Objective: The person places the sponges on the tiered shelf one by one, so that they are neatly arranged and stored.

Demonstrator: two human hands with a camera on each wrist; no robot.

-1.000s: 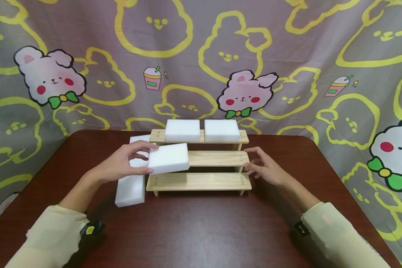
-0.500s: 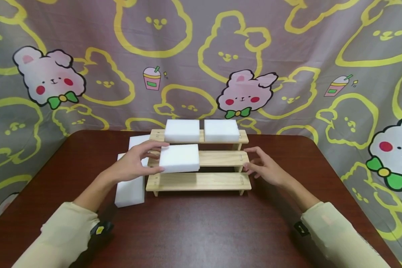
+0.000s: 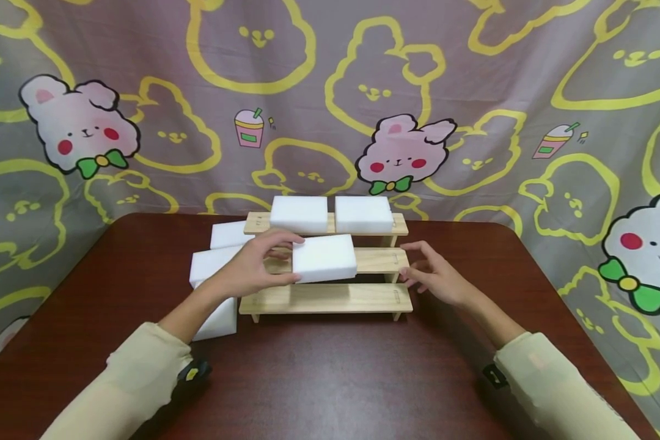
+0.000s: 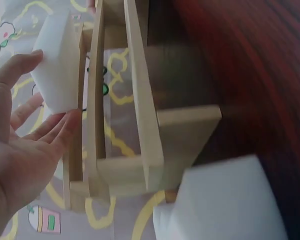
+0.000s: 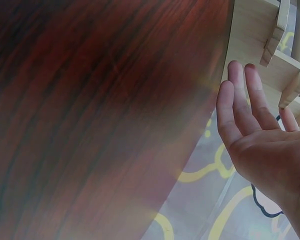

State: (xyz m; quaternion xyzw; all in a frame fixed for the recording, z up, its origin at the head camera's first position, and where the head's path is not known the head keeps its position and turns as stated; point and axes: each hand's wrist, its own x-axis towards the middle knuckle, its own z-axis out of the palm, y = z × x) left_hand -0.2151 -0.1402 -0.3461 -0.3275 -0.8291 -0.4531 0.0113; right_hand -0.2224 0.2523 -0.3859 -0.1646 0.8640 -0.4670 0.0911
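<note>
My left hand (image 3: 258, 266) grips a white foam block (image 3: 324, 258) by its left end, thumb at the near side and fingers at the far side. The block is slightly tilted over the middle tier of a three-step wooden display rack (image 3: 330, 299); whether it touches the plank I cannot tell. In the left wrist view the block (image 4: 57, 60) sits between thumb and fingertips. My right hand (image 3: 434, 275) holds the right end of the middle plank (image 3: 379, 260) between thumb and index finger, its other fingers (image 5: 235, 100) loosely bent below.
Two white foam blocks (image 3: 299, 214) (image 3: 364, 214) sit side by side on the top tier. More white foam blocks (image 3: 211, 264) lie on the dark red table (image 3: 330, 379) left of the rack, partly behind my left arm. A patterned curtain (image 3: 308, 91) hangs behind.
My left hand has carried the foam block rightward along the middle tier, from its left end to right of centre. The right hand has stayed at the plank's end.
</note>
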